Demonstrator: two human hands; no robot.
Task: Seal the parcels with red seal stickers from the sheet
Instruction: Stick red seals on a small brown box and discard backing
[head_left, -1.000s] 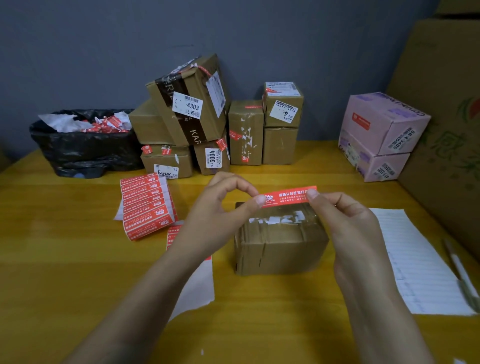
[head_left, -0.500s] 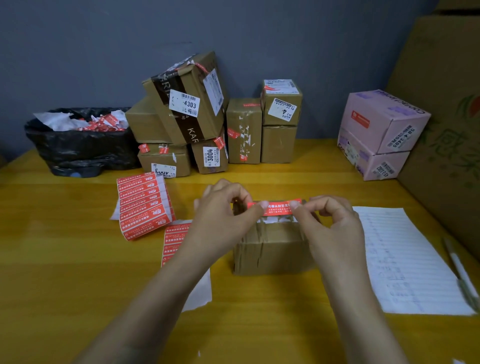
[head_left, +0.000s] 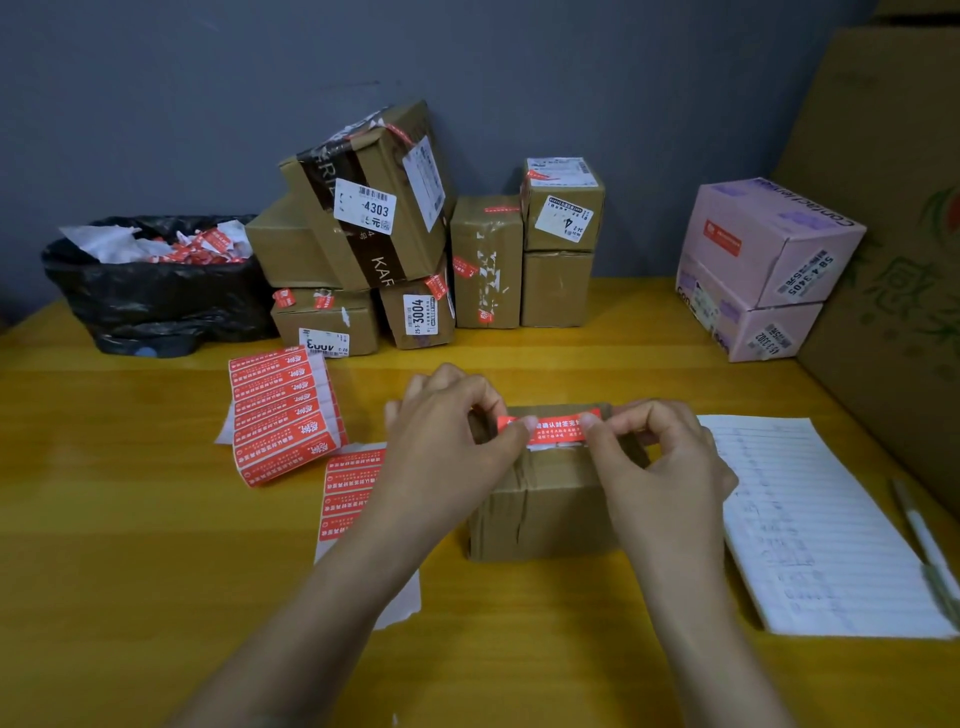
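Left hand (head_left: 447, 447) pinches one end of a red sticker (head_left: 553, 423) between thumb and forefinger, the other fingers curled in, and the right hand (head_left: 660, 467) pinches the opposite end the same way, so the strip is stretched flat between them. It sits low over the far top edge of the brown parcel (head_left: 545, 509) in the middle of the table (head_left: 130, 519); whether it already touches the cardboard I cannot tell. Its long axis runs left to right across the view, roughly along that top edge, with the printed red face turned up toward the camera. This parcel looks to be mid-seal: the sticker is lined up but not visibly pressed down, so laying and smoothing it is probably what remains here. Several boxes in the pile at the back (head_left: 363, 218) already show red stickers on their seams, which suggests a good part of the job is done, though I cannot say whether every one is sealed. A fanned stack of sticker sheets (head_left: 283, 415) lies to the left, with a part-used sheet (head_left: 348, 493) just beside the left wrist, so plenty of stickers are left.
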